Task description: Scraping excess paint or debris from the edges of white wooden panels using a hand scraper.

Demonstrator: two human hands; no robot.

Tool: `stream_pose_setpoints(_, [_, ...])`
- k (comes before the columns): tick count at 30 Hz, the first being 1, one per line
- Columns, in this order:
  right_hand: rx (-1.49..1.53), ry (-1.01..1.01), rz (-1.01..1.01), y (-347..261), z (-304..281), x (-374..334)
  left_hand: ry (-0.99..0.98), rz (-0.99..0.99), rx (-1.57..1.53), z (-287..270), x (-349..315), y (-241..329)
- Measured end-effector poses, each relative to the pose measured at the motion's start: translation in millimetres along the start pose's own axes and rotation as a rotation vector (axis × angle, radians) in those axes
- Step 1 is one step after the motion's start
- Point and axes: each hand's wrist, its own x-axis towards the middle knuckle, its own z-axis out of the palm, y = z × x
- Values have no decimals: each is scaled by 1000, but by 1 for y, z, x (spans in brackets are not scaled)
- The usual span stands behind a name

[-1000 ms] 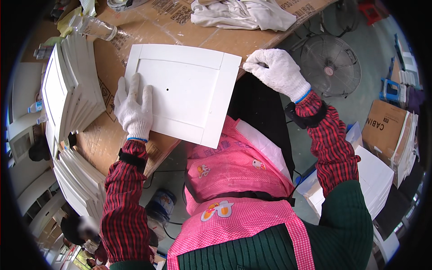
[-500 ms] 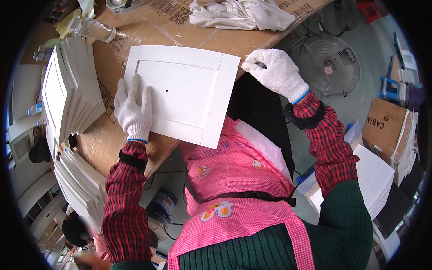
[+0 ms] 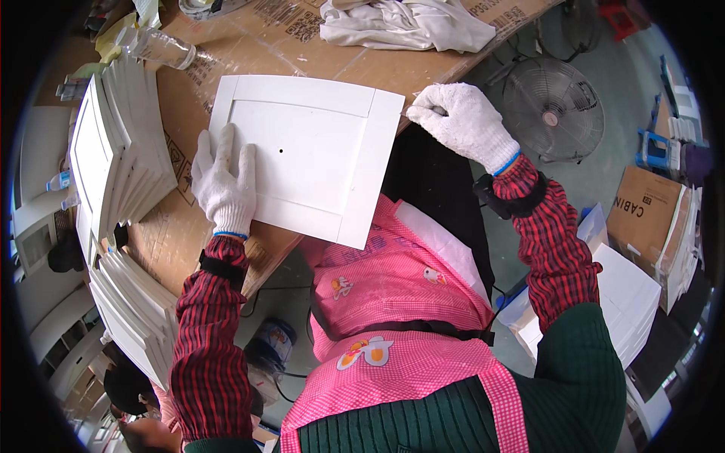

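A white framed panel (image 3: 302, 158) with a small dark hole near its middle lies on the cardboard-covered table, its near right corner jutting past the edge. My left hand (image 3: 224, 181), in a white knit glove, rests flat on the panel's left side with the fingers spread. At the panel's far right edge, my right hand (image 3: 462, 121), gloved alike, is closed in a pinch. Its fingertips are right beside the edge. Whatever they may hold is too small to make out.
Stacked white panels (image 3: 132, 143) stand at the left of the table (image 3: 260, 53). A clear jar (image 3: 162, 49) and a bundled white cloth (image 3: 408, 23) lie farther back. A floor fan (image 3: 553, 109) stands right, with a cardboard box (image 3: 646, 204) beyond. Another person (image 3: 147, 434) is at lower left.
Both my hands and the panel have barely moved. The person at the lower left has shifted slightly.
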Motion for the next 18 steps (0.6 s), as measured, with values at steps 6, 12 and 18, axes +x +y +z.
stream_pose_setpoints(6, [-10, -36, 27, 0, 0, -1, -5, -5, 7, 1, 0, 1])
stream_pose_setpoints(12, [-49, 144, -3, 9, 8, 4, 0, 1, 17, 1, 0, 0])
stream_pose_setpoints(18, [86, 118, 37, 8, 12, 6, 4, 3, 11, 2, -1, -2])
